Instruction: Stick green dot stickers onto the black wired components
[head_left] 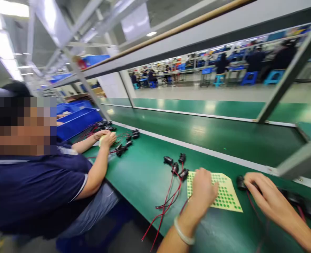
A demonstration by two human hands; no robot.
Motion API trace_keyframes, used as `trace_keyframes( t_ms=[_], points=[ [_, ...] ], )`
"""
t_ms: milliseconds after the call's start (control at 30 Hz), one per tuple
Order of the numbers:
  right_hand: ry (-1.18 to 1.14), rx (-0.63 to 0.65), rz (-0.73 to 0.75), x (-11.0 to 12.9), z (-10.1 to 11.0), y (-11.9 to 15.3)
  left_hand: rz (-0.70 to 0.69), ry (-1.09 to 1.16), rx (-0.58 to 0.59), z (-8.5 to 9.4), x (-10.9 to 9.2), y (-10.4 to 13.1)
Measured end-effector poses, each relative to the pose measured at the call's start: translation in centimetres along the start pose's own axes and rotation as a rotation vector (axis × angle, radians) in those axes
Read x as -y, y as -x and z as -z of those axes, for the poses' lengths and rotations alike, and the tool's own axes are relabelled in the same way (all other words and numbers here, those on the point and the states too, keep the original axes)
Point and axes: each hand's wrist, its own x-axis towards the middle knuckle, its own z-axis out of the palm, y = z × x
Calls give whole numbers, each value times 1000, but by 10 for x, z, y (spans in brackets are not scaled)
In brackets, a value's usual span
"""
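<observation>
My left hand (204,186) is closed above a pale yellow sheet of round green stickers (228,196). Its curled fingers hide whatever they may hold; a dark red wire shows beside the wrist. At the right, my right hand (263,193) pinches a small black cylindrical part (241,182) with thin wires, just past the sheet's right edge. Left of the sheet lies a group of similar black cylindrical parts (175,168), their red and black wires (166,203) trailing toward the table's front edge.
A co-worker (39,189) sits at the left, hands over a yellow sheet near more wired black parts (122,149). Blue bins (78,123) stand beyond. More black parts (295,198) lie at far right. A metal frame post (290,73) rises behind the green table (142,168).
</observation>
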Motion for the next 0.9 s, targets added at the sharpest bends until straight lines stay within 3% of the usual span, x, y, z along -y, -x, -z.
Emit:
trace_keyframes(
  t_ms=[133,233,400,500,700,800,900],
  points=[
    [-118,-31,-60,44,17,-40,208,-42,59,22,18,-10],
    [-218,-28,-56,63,15,-52,252,-31,175,19,22,-9],
    [-284,-13,-32,72,10,-53,244,102,298,6,21,-11],
    [-286,16,-57,76,16,-51,199,196,296,10,25,-13],
    [-319,68,-99,85,29,-45,73,959,221,28,24,-12],
    [-350,80,-98,87,30,-45,68,1003,191,29,19,-12],
    [-361,93,-107,87,31,-47,113,799,188,21,18,-14]
  ],
)
